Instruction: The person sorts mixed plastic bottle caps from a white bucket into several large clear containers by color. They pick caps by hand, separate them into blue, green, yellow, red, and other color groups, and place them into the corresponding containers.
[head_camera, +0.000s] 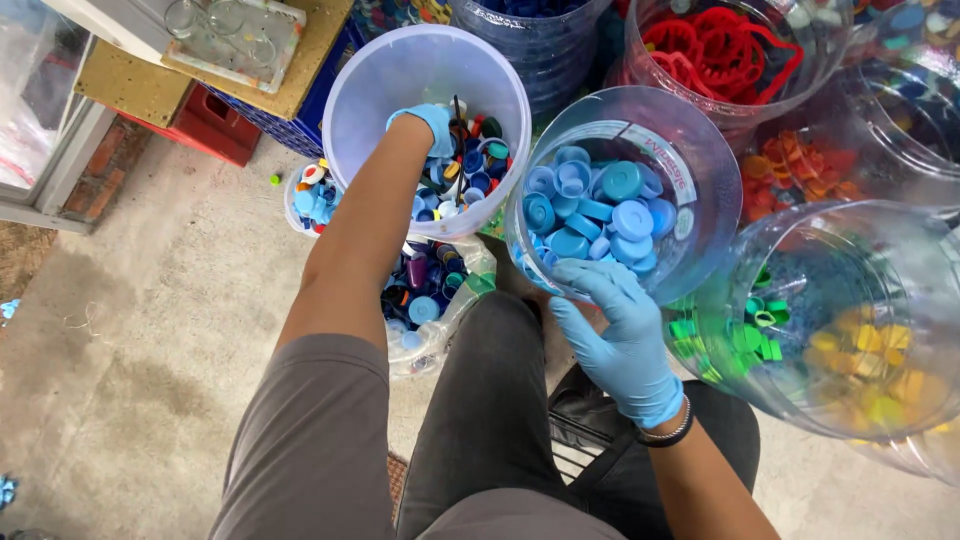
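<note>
Reaching down into a tall translucent white plastic bucket (375, 95), the left hand (428, 124) in its pale blue glove is buried among mixed-coloured plastic bottle caps (470, 165); its fingers are hidden by the wrist and the caps, so I cannot tell whether they are curled or spread. The right hand (618, 340), also gloved in pale blue and wearing a dark bead bracelet (672, 433) at the wrist, rests with loosely spread fingers against the near rim of a clear round plastic tub (700, 170), gripping nothing that shows. That tub holds blue screw caps (600, 210) piled together. Just to the right stands a large clear jar (900, 250) with green and yellow caps (800, 345). Behind, another clear tub holds red plastic rings (720, 50). A clear bag of caps (425, 300) lies on the concrete floor (150, 300) below the bucket.
</note>
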